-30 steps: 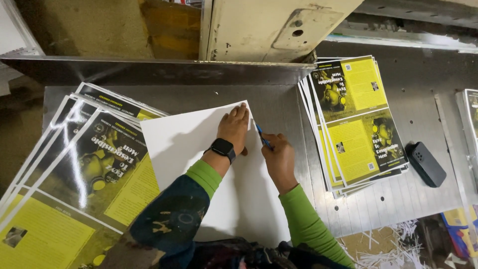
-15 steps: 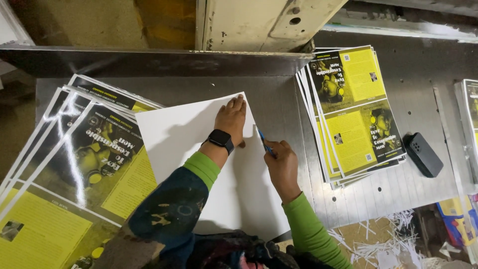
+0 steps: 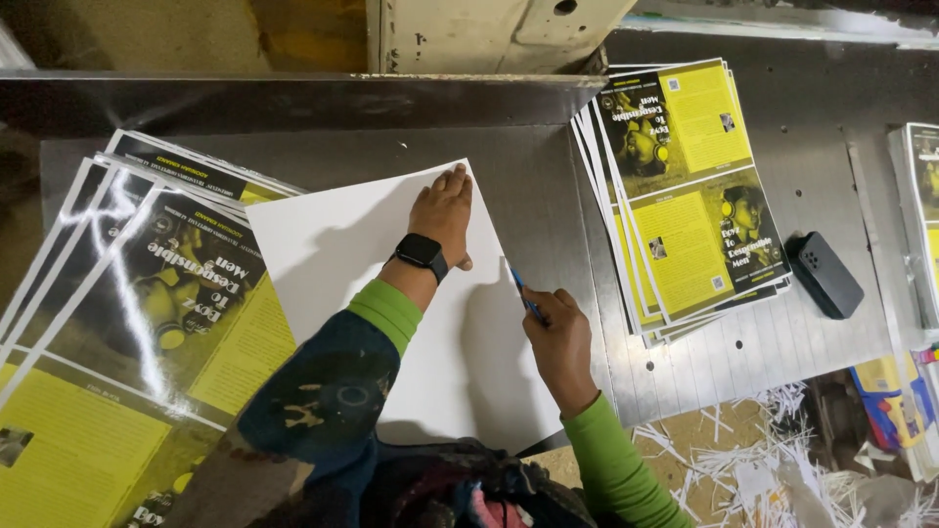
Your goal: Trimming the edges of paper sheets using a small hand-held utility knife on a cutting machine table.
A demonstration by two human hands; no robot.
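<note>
A large white sheet (image 3: 342,244) lies face down on the metal table (image 3: 548,186). My left hand (image 3: 445,210) presses flat on its upper right corner, a black watch on the wrist. My right hand (image 3: 559,337) grips a blue pen (image 3: 521,291) with its tip at the sheet's right edge. Both sleeves are green.
A fanned stack of glossy yellow-and-black printed covers (image 3: 127,323) lies at the left. Another stack of such covers (image 3: 685,186) sits at the right, with a black phone (image 3: 827,274) beside it. Paper trimmings (image 3: 782,460) litter the floor at the lower right. A metal back fence (image 3: 293,98) runs along the far side.
My right hand has slid down the sheet's right edge toward me with the pen. My left hand stays pressed on the corner.
</note>
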